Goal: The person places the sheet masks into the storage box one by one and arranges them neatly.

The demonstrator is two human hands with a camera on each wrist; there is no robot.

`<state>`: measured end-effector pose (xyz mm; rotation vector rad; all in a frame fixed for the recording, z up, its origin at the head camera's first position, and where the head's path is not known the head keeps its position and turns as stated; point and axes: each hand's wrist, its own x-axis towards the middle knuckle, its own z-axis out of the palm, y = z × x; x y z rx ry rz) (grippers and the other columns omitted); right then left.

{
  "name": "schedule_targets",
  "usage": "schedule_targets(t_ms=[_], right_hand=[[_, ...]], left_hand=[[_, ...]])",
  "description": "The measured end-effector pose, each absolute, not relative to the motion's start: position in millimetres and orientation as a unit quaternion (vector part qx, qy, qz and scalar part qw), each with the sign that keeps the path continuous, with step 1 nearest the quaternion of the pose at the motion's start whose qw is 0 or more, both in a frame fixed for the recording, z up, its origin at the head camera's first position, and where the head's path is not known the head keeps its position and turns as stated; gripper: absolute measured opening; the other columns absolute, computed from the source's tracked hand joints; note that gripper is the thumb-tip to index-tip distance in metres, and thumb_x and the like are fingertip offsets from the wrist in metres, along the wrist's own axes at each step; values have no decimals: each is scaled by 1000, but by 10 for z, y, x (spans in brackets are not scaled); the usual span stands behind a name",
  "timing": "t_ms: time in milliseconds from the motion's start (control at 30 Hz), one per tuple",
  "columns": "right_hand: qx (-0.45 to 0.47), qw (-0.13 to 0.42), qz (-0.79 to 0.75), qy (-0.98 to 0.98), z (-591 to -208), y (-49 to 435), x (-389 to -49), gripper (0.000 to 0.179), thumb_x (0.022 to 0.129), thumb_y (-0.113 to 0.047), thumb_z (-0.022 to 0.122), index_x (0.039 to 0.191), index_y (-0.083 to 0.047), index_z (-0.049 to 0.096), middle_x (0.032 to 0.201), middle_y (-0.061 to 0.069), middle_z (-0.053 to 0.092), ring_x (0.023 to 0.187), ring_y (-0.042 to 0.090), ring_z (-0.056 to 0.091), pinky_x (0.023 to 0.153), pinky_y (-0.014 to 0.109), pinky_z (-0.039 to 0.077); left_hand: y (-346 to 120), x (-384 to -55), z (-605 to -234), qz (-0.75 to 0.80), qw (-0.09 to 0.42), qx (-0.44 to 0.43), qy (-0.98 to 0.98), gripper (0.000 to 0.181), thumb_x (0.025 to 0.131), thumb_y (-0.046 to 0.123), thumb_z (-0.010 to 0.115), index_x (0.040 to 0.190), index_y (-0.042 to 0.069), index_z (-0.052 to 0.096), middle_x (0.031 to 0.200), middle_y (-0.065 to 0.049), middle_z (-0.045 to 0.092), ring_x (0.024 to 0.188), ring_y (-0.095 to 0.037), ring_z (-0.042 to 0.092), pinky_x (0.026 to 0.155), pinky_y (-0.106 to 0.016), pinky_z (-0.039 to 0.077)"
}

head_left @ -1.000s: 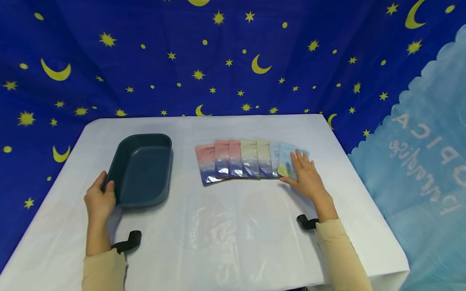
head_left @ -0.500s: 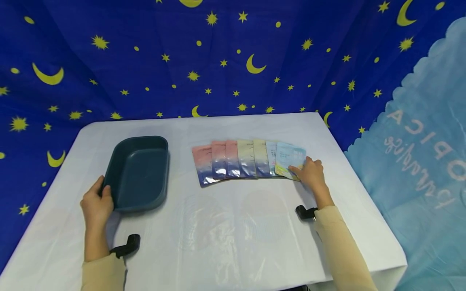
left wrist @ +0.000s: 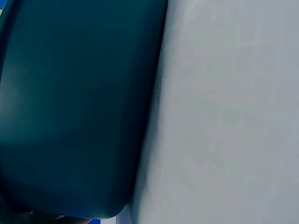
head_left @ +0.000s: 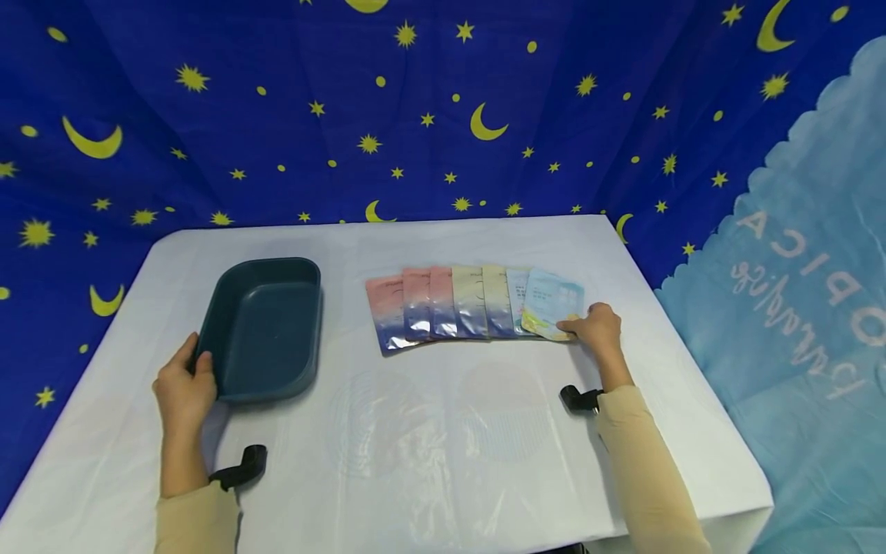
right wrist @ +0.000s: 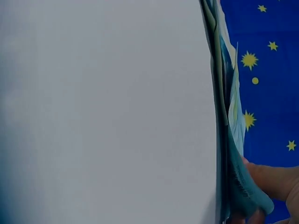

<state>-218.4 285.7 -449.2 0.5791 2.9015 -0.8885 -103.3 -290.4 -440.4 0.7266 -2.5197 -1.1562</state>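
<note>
On the left of the table, my left hand (head_left: 183, 392) grips the near-left side of a dark teal rectangular basin (head_left: 266, 331), thumb over the rim and fingers hidden behind the wall. Its outer side fills much of the left wrist view. My right hand (head_left: 598, 335) pinches the lower right corner of a light blue flat foil packet (head_left: 550, 296), the rightmost and topmost of an overlapping row. In the right wrist view the thumb lies against that packet's bent-up corner (right wrist: 250, 198), and the other fingers are mostly hidden under it.
Beside the light blue packet lie another pale blue packet (head_left: 516, 288), two beige-and-blue packets (head_left: 473, 300) and three pink-and-blue packets (head_left: 394, 312), overlapping like a fan. They rest on a white-covered table (head_left: 443, 438). A blue star-patterned cloth (head_left: 415, 161) hangs behind.
My right hand has drawn back from lying spread over the light blue packet to pinching its lower right corner. The packet has turned slightly. The left hand keeps its grip on the basin.
</note>
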Motion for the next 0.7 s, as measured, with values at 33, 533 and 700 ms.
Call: schedule_targets(t_ms=[33,533,700], right_hand=[[191,19,-294,936,-4503,2865,-2181,72,81,-28,76,128,19,48,130,38,51,121,54,46,103,57,39],[269,-71,-358,892,-4653,2930,-2161,38,87,-32,71,102,3,72,107,24,70,95,38,59,68,35,43],[269,-95,-370,884,-4663,2934,-2151,36,88,-29,69,102,4,73,105,24,71,95,38,60,70,37,43]], left_hand=[[-2901,-1032,-4402,-399,137,251,-871,47,102,13,38,147,1,39,148,-28,37,139,-48,32,116,-55,24],[-2888,-1030,-4393,-403,137,256,-868,47,102,14,39,148,3,39,150,-27,36,139,-51,30,115,-58,23],[-2887,-1025,-4391,-401,138,255,-869,47,102,14,39,148,3,39,149,-27,36,138,-52,31,115,-59,22]])
